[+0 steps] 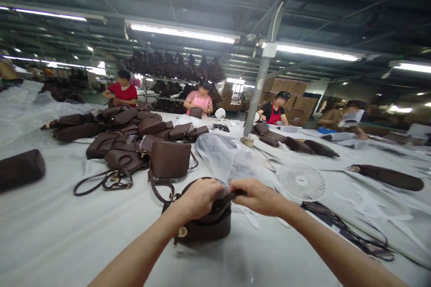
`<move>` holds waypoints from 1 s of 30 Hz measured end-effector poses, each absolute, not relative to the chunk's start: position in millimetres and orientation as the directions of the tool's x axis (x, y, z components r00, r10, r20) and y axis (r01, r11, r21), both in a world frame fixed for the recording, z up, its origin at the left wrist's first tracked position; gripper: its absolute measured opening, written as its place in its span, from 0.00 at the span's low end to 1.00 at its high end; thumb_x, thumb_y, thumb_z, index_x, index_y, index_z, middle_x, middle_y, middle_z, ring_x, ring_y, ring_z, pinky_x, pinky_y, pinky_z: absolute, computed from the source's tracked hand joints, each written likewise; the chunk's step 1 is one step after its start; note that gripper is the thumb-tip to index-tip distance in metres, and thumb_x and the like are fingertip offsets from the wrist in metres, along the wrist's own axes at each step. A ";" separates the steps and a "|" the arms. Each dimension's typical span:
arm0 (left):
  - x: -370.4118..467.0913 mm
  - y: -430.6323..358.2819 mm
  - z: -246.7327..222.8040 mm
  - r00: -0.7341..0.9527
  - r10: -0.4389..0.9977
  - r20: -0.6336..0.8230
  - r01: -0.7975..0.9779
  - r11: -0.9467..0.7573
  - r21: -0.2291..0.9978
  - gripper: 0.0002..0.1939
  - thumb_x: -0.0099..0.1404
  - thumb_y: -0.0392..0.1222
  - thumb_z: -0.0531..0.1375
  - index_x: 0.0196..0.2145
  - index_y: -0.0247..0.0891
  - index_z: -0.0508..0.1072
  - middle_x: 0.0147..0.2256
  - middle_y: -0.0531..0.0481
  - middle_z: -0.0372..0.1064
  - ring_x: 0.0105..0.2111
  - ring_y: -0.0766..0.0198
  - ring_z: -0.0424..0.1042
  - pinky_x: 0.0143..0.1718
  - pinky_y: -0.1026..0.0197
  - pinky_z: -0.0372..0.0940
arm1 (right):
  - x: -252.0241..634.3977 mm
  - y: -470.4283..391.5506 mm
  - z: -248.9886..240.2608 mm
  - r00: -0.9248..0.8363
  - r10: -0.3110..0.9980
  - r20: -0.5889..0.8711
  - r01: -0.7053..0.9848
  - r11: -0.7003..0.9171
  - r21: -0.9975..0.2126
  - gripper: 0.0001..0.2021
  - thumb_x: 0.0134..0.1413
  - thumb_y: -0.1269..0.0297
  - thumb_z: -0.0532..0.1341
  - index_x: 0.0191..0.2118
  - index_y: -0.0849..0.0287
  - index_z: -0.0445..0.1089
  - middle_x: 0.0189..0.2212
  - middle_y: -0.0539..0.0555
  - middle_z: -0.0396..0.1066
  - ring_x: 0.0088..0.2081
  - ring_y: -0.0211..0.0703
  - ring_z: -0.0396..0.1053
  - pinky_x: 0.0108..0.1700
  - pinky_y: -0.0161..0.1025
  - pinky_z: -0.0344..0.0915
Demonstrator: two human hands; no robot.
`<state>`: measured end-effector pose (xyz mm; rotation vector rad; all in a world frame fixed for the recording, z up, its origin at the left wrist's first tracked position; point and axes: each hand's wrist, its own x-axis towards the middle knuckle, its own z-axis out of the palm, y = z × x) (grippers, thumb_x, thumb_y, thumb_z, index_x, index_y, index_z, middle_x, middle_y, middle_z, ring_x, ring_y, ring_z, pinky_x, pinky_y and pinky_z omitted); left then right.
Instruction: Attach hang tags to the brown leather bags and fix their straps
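A dark brown bag (pixel 210 229) with a round gold-coloured charm stands on the white-covered table in front of me. My left hand (pixel 201 198) is closed on the top of the bag, its fingers curled at the upper edge. Close beside it, my right hand (pixel 257 196) pinches a dark strap at the bag's upper right. Just behind my left hand stands another brown bag (pixel 169 159) with a looped strap. The bag's opening is partly hidden by my hands.
A pile of brown bags (pixel 123 121) lies at the left. Clear plastic (pixel 218 150), a white fan (pixel 302 182) and a metal post (pixel 261 85) are beyond my hands. Dark straps (pixel 350 231) lie at the right. Several people work across the table.
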<state>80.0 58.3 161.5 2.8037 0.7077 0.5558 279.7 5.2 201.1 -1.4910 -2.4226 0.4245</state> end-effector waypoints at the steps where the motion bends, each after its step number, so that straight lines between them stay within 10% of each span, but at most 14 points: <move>1: 81.8 62.2 158.3 0.811 0.487 0.324 0.389 -0.863 0.322 0.15 0.57 0.27 0.53 0.39 0.38 0.71 0.41 0.47 0.71 0.41 0.59 0.70 0.43 0.60 0.63 | 273.0 7.3 204.1 -0.450 0.882 0.139 0.765 0.461 -0.451 0.07 0.51 0.71 0.56 0.34 0.58 0.72 0.28 0.48 0.72 0.31 0.38 0.67 0.35 0.33 0.59; 8: 67.4 56.6 151.3 0.650 0.693 0.311 0.348 -0.636 0.689 0.10 0.58 0.31 0.53 0.37 0.33 0.70 0.35 0.48 0.71 0.36 0.59 0.70 0.37 0.61 0.65 | 234.5 42.5 207.2 -0.489 0.827 0.276 0.717 0.562 -0.414 0.10 0.50 0.74 0.57 0.37 0.57 0.73 0.28 0.47 0.73 0.31 0.36 0.67 0.35 0.31 0.59; 14: 48.2 51.5 142.7 0.498 0.742 0.449 0.740 -0.634 0.226 0.05 0.64 0.34 0.54 0.34 0.37 0.70 0.36 0.47 0.70 0.41 0.56 0.67 0.40 0.58 0.61 | 239.0 44.8 184.0 -0.515 0.827 0.225 0.755 0.562 -0.338 0.07 0.45 0.70 0.66 0.34 0.60 0.74 0.32 0.51 0.72 0.34 0.40 0.67 0.36 0.33 0.60; 18: 43.1 54.7 142.1 0.487 0.767 0.418 0.799 -0.585 0.141 0.08 0.63 0.28 0.53 0.33 0.38 0.68 0.32 0.49 0.69 0.37 0.59 0.67 0.38 0.61 0.61 | 250.3 34.3 164.0 -0.521 0.842 0.141 0.786 0.537 -0.307 0.05 0.47 0.74 0.63 0.31 0.60 0.74 0.33 0.51 0.72 0.35 0.38 0.69 0.37 0.31 0.60; 30: 43.2 57.0 142.5 0.249 0.896 0.367 0.698 -0.429 0.573 0.10 0.55 0.26 0.53 0.30 0.39 0.68 0.28 0.54 0.67 0.31 0.63 0.66 0.33 0.64 0.56 | 196.1 16.6 175.7 -0.280 0.955 0.094 0.957 0.286 -0.046 0.09 0.56 0.64 0.58 0.40 0.60 0.74 0.37 0.61 0.76 0.40 0.51 0.73 0.39 0.40 0.64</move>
